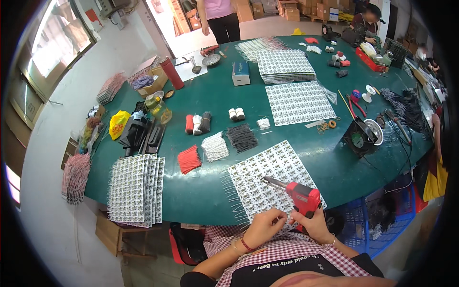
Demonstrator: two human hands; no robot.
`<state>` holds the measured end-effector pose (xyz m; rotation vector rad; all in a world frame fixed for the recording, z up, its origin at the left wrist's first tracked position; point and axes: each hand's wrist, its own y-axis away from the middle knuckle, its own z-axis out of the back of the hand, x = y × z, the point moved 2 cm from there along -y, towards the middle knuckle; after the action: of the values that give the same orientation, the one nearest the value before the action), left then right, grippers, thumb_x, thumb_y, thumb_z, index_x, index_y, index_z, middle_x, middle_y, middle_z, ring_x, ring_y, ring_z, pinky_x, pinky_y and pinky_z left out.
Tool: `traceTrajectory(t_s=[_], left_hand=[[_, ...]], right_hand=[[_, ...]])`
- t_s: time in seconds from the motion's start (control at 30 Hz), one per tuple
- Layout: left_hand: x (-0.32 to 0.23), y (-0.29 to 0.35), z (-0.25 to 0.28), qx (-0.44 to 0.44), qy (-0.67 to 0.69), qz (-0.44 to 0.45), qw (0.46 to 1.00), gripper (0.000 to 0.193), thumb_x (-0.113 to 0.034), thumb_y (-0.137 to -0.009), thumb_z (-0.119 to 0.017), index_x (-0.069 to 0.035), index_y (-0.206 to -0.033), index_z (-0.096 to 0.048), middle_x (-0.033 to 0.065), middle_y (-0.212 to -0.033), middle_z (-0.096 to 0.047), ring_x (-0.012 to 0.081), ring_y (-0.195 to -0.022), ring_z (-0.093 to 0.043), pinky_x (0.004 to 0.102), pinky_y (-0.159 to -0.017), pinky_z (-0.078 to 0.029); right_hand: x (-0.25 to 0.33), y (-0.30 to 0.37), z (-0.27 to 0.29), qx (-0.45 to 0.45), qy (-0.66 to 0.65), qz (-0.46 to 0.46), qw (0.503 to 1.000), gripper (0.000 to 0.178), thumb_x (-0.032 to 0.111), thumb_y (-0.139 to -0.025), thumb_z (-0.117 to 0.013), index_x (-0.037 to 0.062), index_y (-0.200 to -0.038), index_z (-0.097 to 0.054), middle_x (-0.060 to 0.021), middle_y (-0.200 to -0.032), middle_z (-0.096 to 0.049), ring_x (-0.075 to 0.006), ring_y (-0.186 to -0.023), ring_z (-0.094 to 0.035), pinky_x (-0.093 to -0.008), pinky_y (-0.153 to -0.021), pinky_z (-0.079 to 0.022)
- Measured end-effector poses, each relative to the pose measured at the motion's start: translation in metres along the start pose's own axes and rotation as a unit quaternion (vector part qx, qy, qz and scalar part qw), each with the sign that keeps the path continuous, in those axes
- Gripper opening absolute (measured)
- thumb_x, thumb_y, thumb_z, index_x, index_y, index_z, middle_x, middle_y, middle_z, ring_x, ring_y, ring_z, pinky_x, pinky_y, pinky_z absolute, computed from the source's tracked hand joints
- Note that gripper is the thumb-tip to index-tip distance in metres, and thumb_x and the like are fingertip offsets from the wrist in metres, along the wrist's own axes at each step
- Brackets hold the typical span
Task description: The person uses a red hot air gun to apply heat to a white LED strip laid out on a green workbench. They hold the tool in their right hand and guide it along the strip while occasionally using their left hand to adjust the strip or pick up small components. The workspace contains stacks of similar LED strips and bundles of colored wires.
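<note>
My right hand (314, 226) is closed around the grip of a red and black soldering gun (302, 195). Its metal tip points left and away over a white panel of small circuit boards (258, 167). Thin wires stick out along the panel's left edge. My left hand (264, 229) is closed with bent fingers at the panel's near edge, just left of the gun's grip; what its fingertips hold, if anything, is too small to make out. Beyond the panel lie bundles of cut wires: red (189, 160), white (214, 146) and black (242, 137).
A stack of wired panels (136, 189) overhangs the table's left front edge. Another panel (300, 103) and a panel stack (285, 64) lie farther back. A small black fan (358, 136) stands to the right, near pliers (357, 105). A person (221, 19) stands beyond the table.
</note>
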<state>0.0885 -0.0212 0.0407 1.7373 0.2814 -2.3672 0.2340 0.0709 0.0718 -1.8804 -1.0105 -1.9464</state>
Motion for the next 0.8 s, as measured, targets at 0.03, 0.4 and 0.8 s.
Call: traceTrajectory(t_s=[0.03,0.4,0.8], left_hand=[[0.001,0.001,-0.003,0.011,0.014,-0.003,1.000,0.009,-0.010,-0.084,-0.065,-0.003,-0.090,-0.067,0.0079,-0.073,-0.063,0.0130,-0.061,-0.058,0.0273,-0.057,-0.047],[-0.006,0.006,-0.019,-0.010,0.014,-0.013,1.000,0.010,-0.010,-0.084,-0.065,-0.002,-0.089,-0.065,0.0087,-0.073,-0.063,0.0144,-0.062,-0.059,0.0287,-0.058,-0.048],[-0.004,0.022,-0.025,0.004,-0.064,-0.080,0.995,0.006,-0.005,-0.083,-0.064,-0.002,-0.088,-0.062,0.0114,-0.078,-0.061,0.0243,-0.068,-0.062,0.0328,-0.061,-0.049]], right_hand=[[-0.001,0.001,0.001,-0.001,-0.003,0.007,1.000,0.016,0.010,-0.086,-0.067,0.0000,-0.097,-0.061,-0.0034,-0.076,-0.065,-0.0106,-0.072,-0.064,-0.0254,-0.065,-0.052],[-0.007,0.014,0.012,0.021,0.042,0.024,0.999,0.015,0.008,-0.082,-0.070,0.0016,-0.093,-0.062,-0.0024,-0.079,-0.065,-0.0082,-0.070,-0.060,-0.0245,-0.065,-0.050],[-0.033,0.017,0.019,0.023,0.144,0.069,0.987,0.018,0.009,-0.078,-0.073,0.0015,-0.091,-0.063,-0.0021,-0.077,-0.065,-0.0075,-0.071,-0.060,-0.0247,-0.066,-0.049]])
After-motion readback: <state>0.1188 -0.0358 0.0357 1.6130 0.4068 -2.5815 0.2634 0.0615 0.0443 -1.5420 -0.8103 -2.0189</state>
